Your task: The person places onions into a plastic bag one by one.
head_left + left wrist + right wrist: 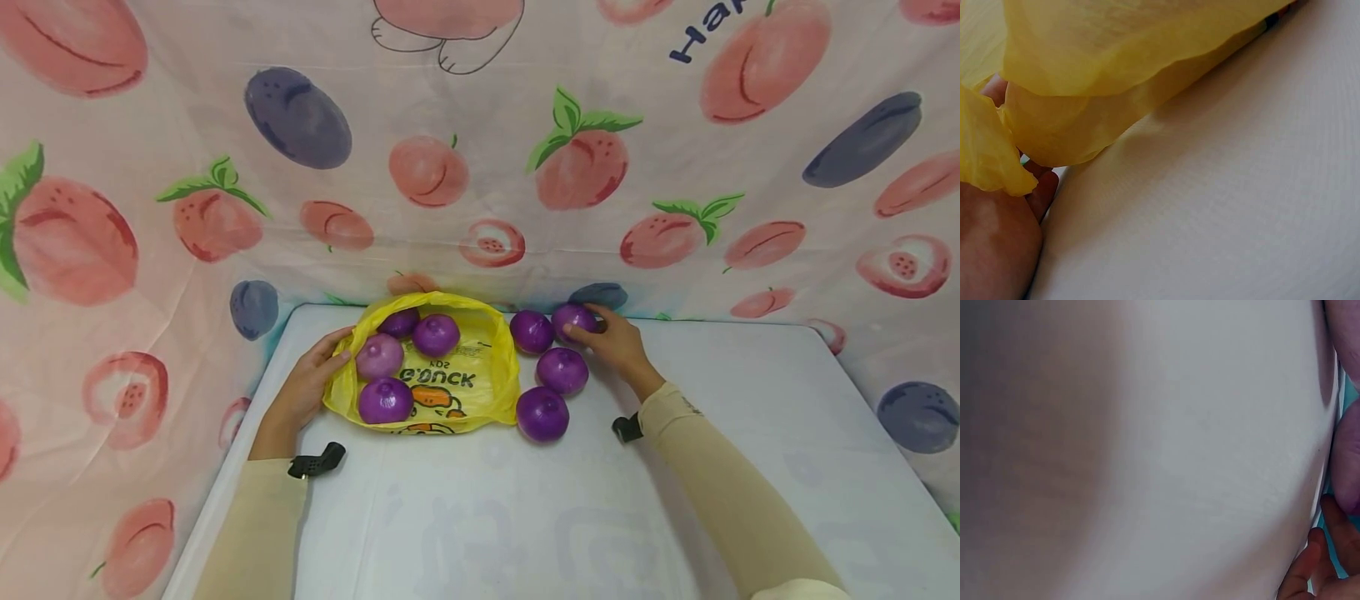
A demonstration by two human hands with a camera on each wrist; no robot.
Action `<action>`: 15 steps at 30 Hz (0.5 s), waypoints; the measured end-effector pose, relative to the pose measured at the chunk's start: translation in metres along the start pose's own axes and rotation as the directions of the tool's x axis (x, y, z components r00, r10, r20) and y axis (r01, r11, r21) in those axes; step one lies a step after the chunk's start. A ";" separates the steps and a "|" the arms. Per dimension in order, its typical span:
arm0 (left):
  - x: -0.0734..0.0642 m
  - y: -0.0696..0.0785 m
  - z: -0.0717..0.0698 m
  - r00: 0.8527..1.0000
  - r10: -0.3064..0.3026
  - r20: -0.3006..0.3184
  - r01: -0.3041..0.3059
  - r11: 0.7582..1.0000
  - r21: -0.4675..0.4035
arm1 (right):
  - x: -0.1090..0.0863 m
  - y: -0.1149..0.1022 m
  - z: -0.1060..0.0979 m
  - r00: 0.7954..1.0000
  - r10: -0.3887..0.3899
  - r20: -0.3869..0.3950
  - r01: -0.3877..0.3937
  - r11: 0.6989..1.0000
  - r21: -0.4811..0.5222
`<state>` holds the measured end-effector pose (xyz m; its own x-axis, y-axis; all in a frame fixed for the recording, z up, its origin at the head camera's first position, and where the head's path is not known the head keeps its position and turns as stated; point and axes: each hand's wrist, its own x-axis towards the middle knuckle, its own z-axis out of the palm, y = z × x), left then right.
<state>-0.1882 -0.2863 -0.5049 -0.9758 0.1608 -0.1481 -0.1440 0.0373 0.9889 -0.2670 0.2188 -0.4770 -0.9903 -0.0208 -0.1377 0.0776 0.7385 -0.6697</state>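
My left hand [303,379] grips the left rim of a yellow plastic bag [491,408], with the thumb over its edge. In the left wrist view the thin yellow film [1085,119] covers much of that hand. The bag lies with its mouth spread, and several round purple onions, one of them paler [379,357], sit in its left part. Right of the bag, my right hand [618,346] holds a glossy purple onion [572,322] at the table's back edge, thumb in front and fingers behind. Beside it are three more onions [562,371].
The white table [465,517] ends at a fruit-print cloth [495,192] hanging right behind the bag and onions. Black wrist devices [318,460] sit on both forearms.
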 end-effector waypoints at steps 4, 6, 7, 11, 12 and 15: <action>0.001 0.001 0.000 1.000 0.012 -0.004 -0.012 1.000 0.012 | -0.001 0.001 -0.001 1.000 -0.006 0.002 0.006 1.000 0.004; 0.001 0.001 0.000 1.000 0.018 -0.007 -0.018 1.000 0.022 | -0.002 0.001 -0.001 1.000 -0.011 0.000 0.011 1.000 0.001; 0.001 0.001 0.001 1.000 0.020 -0.010 -0.019 1.000 0.025 | -0.002 0.001 -0.001 1.000 -0.014 -0.003 0.014 1.000 -0.004; 0.002 0.000 0.001 1.000 0.016 -0.014 -0.016 0.999 0.030 | -0.003 0.002 0.000 1.000 -0.028 -0.009 0.028 0.999 -0.021; 0.002 0.000 0.000 1.000 0.016 -0.013 -0.016 0.999 0.030 | -0.004 0.002 0.000 0.999 -0.033 -0.012 0.033 0.999 -0.027; 0.002 -0.001 0.000 1.000 0.014 -0.014 -0.014 0.999 0.030 | -0.006 0.001 -0.001 0.999 -0.049 -0.022 0.048 0.998 -0.041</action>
<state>-0.1901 -0.2861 -0.5064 -0.9799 0.1480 -0.1338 -0.1255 0.0643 0.9900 -0.2610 0.2202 -0.4763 -0.9952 -0.0418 -0.0884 0.0253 0.7635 -0.6453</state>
